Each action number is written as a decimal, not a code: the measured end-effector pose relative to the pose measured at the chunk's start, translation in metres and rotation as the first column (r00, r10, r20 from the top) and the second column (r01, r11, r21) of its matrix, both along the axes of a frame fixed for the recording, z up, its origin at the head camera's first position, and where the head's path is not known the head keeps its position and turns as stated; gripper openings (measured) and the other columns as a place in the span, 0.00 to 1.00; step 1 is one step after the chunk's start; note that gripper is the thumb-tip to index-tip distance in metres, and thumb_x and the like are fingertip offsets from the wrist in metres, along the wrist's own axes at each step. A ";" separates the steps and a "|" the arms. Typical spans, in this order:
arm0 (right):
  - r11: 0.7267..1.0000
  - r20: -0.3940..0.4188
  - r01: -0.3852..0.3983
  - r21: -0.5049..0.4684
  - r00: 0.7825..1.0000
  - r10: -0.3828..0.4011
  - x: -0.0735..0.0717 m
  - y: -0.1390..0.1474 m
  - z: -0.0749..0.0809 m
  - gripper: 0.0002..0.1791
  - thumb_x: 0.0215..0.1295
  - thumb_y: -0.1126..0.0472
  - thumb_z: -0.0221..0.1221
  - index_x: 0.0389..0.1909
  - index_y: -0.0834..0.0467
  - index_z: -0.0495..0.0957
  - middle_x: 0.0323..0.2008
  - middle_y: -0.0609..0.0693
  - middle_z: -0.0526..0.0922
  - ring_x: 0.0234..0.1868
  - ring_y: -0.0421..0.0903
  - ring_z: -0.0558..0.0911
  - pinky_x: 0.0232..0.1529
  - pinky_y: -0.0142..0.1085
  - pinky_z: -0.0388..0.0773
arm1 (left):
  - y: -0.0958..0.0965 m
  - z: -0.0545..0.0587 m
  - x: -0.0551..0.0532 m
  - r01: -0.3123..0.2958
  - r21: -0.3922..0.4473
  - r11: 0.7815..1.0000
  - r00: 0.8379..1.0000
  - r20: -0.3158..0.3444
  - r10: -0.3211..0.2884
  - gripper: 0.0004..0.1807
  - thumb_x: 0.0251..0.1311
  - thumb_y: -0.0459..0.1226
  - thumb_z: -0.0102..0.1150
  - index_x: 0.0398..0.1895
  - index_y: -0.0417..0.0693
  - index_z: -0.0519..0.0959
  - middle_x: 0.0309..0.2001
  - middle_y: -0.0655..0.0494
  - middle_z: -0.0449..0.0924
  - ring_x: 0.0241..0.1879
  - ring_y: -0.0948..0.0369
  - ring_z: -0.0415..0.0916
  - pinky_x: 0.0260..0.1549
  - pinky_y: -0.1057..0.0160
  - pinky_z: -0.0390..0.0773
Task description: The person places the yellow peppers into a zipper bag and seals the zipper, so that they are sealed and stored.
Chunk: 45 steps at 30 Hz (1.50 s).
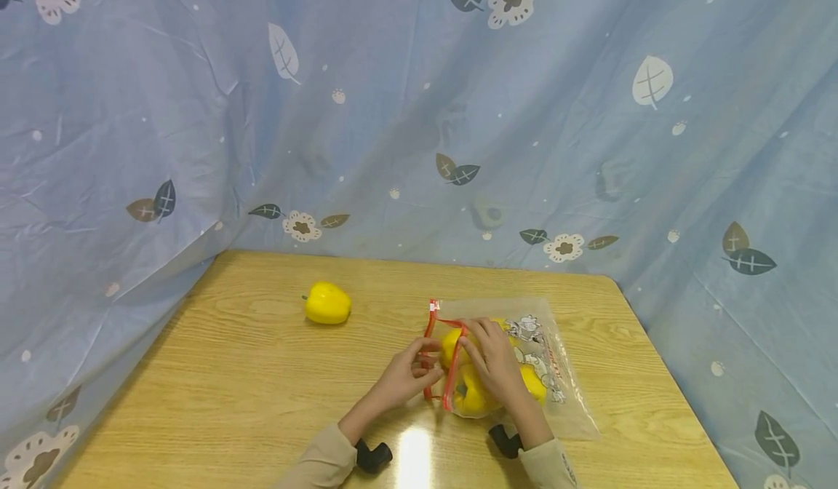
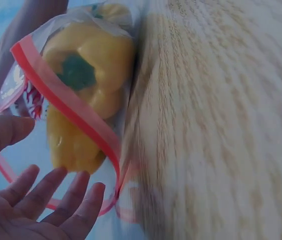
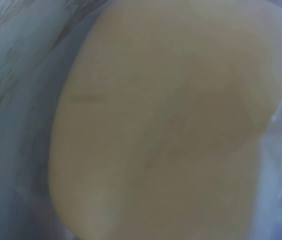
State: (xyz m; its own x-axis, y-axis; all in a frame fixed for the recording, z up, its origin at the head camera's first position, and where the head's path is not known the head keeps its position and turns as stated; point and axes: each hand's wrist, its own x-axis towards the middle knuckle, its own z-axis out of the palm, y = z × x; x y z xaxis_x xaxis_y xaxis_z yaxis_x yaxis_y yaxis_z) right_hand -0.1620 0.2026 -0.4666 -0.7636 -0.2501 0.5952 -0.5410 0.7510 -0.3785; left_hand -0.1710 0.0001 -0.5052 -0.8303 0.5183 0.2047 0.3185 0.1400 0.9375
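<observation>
A clear zip bag (image 1: 569, 402) with a red-edged mouth lies on its side, holding several yellow bell peppers (image 1: 476, 394). My right hand (image 1: 499, 362) lies over the bag, fingertips and thumb gripping the red rim at the top of the mouth. My left hand (image 1: 407, 378) is at the gaping mouth, its fingers loosely spread near a bell pepper (image 2: 73, 145) inside. The left wrist view shows another, green-stemmed pepper behind the red rim (image 2: 73, 105). Yellow pepper skin (image 3: 165, 125) under plastic fills the right wrist view. One yellow bell pepper (image 1: 328, 303) lies outside, farther left.
The wooden table (image 1: 249, 372) has a blue patterned curtain (image 1: 393, 110) behind it and at both sides. Black wrist mounts (image 1: 374, 458) sit at both wrists, close to the tabletop. Light glares off the table's front.
</observation>
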 end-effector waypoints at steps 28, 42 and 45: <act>1.000 -0.031 -0.015 0.001 0.999 0.015 -0.001 0.002 0.000 0.17 0.66 0.54 0.54 0.54 0.53 0.75 0.44 0.49 0.76 0.45 0.47 0.75 0.42 0.44 0.74 | -0.011 -0.001 -0.002 0.007 -0.069 0.998 0.999 -0.052 -0.011 0.23 0.62 0.37 0.56 0.59 0.41 0.67 0.58 0.42 0.71 0.52 0.47 0.73 0.51 0.49 0.75; 1.000 -0.047 -0.011 0.007 0.999 0.011 -0.001 0.001 0.000 0.16 0.67 0.54 0.53 0.53 0.52 0.74 0.42 0.49 0.76 0.43 0.46 0.75 0.40 0.41 0.73 | -0.044 0.008 -0.005 -0.076 -0.124 0.989 0.997 -0.031 0.072 0.24 0.61 0.37 0.57 0.61 0.45 0.66 0.60 0.46 0.68 0.57 0.45 0.69 0.53 0.44 0.71; 1.000 -0.048 -0.012 0.006 0.999 0.012 -0.001 0.001 -0.001 0.16 0.67 0.54 0.53 0.53 0.52 0.74 0.42 0.49 0.76 0.42 0.46 0.75 0.39 0.41 0.73 | -0.053 0.009 -0.006 -0.103 -0.143 0.984 0.994 -0.053 0.096 0.25 0.61 0.41 0.57 0.61 0.47 0.67 0.60 0.49 0.69 0.57 0.48 0.69 0.54 0.47 0.72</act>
State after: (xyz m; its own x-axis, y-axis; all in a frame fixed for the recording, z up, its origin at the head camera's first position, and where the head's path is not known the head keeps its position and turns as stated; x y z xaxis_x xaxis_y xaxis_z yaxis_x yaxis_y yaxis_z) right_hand -0.1628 0.2039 -0.4675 -0.7314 -0.2623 0.6294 -0.5671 0.7466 -0.3478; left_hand -0.1768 -0.0524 -0.4959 -0.8708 0.4605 0.1722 0.3382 0.3067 0.8897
